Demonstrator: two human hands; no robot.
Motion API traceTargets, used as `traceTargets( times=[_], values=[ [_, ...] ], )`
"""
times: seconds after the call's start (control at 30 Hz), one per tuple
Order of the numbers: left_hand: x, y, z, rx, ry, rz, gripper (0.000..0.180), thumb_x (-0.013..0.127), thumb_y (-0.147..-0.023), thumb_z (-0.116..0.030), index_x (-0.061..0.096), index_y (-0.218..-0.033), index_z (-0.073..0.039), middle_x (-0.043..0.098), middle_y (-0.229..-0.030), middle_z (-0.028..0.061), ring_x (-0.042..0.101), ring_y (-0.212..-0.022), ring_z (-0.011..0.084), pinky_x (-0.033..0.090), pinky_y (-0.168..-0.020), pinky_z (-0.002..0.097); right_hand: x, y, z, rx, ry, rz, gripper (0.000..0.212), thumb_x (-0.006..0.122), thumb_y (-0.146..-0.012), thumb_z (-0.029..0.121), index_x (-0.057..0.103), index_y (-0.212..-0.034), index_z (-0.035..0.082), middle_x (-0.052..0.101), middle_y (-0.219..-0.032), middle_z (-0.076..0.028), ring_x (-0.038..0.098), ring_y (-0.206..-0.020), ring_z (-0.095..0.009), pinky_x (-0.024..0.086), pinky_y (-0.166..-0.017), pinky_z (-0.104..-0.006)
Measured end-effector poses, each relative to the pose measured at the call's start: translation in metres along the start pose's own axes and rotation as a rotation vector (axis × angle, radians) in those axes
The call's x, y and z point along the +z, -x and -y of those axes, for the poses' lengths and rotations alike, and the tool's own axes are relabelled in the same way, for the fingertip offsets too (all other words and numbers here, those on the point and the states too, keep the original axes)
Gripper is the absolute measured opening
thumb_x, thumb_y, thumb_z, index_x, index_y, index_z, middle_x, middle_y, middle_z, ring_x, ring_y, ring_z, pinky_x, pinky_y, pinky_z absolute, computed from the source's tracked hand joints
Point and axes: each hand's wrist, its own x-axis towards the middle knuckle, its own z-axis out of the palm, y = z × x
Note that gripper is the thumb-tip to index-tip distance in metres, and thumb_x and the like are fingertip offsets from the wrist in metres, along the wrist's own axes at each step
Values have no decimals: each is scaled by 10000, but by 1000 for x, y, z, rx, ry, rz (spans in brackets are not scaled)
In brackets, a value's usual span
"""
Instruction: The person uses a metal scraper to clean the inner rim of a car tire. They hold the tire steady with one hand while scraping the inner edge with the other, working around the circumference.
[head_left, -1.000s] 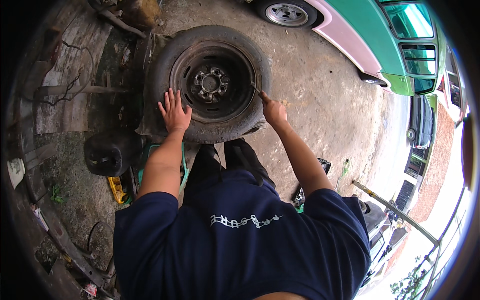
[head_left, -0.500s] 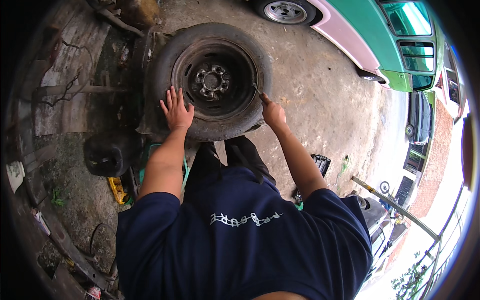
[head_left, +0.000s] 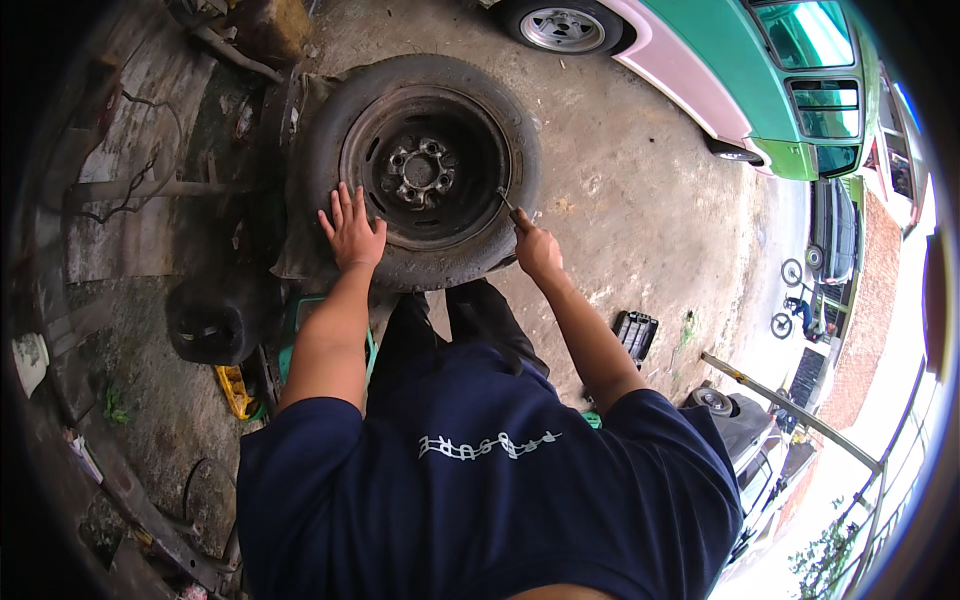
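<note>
A worn black tire on a dark, dirty steel rim lies in front of my legs, its lug holes and hub centre facing up. My left hand rests open on the tire's near left side, fingers spread, fingertips reaching the rim edge. At the near right, my right hand is closed round a slim screwdriver-like tool. Its metal shaft points up and left, with the tip against the rim edge beside the tire bead. My fingers cover most of its handle, and the exact tip shape is too small to tell.
A black plastic container and a yellow piece sit at the left, near metal frame parts. A black tray-like part lies on the concrete at right. Beyond stands a green and pink vehicle; a rider is on the street.
My right hand and the tool have shifted slightly nearer to me along the rim edge. The left hand keeps its place on the tire. A two-wheeled rider has come into sight on the street.
</note>
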Motion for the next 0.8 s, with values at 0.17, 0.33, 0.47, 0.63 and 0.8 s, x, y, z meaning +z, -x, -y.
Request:
traceTargets(
  times=[0.17, 0.33, 0.47, 0.63, 0.8],
  values=[
    [-1, 0, 0, 1, -1, -3, 709, 573, -885, -341, 346, -1538, -182, 177, -1664, 68, 145, -1536, 241, 49, -1228, 534, -15, -51, 17, -17, -20, -115, 437, 413, -1037, 336, 464, -1471, 318, 696, -1044, -258, 679, -965, -454, 545, -846, -532],
    [-3, 5, 2, 2, 5, 16, 711, 579, -885, -335, 343, -1537, -182, 182, -1662, 67, 143, -1535, 243, 56, -1227, 536, -4, -57, 15, 41, -89, -112, 446, 428, -1026, 344, 469, -1469, 315, 685, -1058, -284, 669, -990, -466, 539, -858, -543],
    [-4, 1, 0, 0, 12, 3, 710, 582, -884, -329, 342, -1536, -184, 188, -1660, 68, 146, -1535, 246, 63, -1226, 539, 17, -13, -1, 69, -161, -47, 457, 449, -1021, 341, 452, -1478, 337, 661, -1079, -322, 645, -1039, -479, 516, -906, -542],
    [-2, 0, 1, 0, 29, -4, 714, 586, -876, -322, 347, -1534, -184, 192, -1659, 70, 153, -1533, 247, 71, -1225, 539, 14, -11, -4, 29, -105, -56, 445, 470, -1017, 333, 471, -1463, 342, 680, -1053, -292, 656, -1015, -471, 523, -882, -545],
    [1, 2, 2, 13, 31, -40, 712, 586, -872, -315, 353, -1531, -181, 193, -1660, 67, 155, -1533, 244, 70, -1226, 536, -10, -62, 14, -5, -129, -148, 449, 474, -1014, 332, 478, -1462, 317, 681, -1044, -295, 661, -1012, -464, 528, -866, -547]
  ],
)
